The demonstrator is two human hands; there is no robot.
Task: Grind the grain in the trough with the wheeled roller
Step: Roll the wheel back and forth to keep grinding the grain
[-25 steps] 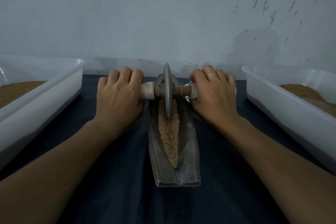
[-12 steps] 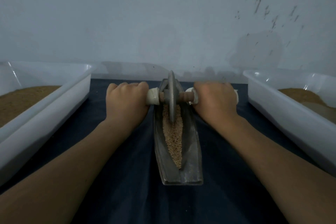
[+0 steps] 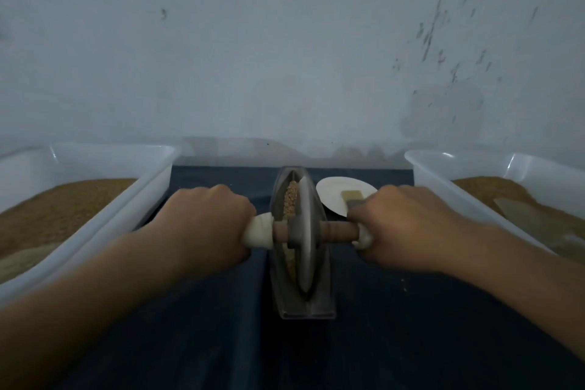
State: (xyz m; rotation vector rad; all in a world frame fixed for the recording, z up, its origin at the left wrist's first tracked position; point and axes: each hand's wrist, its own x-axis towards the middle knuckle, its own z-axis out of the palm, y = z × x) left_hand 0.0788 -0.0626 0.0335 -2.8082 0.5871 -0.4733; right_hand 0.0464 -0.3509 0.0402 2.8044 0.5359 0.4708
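Note:
A grey boat-shaped trough (image 3: 323,310) lies lengthwise on the dark cloth in the middle. Tan grain (image 3: 290,199) lies in its groove. The wheeled roller (image 3: 305,231), a grey disc on a brown wooden axle, stands upright in the groove around the trough's middle and near half. My left hand (image 3: 205,225) grips the white-wrapped left end of the axle. My right hand (image 3: 408,228) grips the right end. Both hands hide the axle tips.
White plastic tubs with brown ground material stand at the left (image 3: 104,231) and right (image 3: 468,199) of the cloth. A white dish (image 3: 335,196) with a small brush on it sits behind my right hand. A pale wall rises close behind.
Both hands have pulled the roller toward me, from the far end of the trough to its middle. The dish behind my right hand has come into sight.

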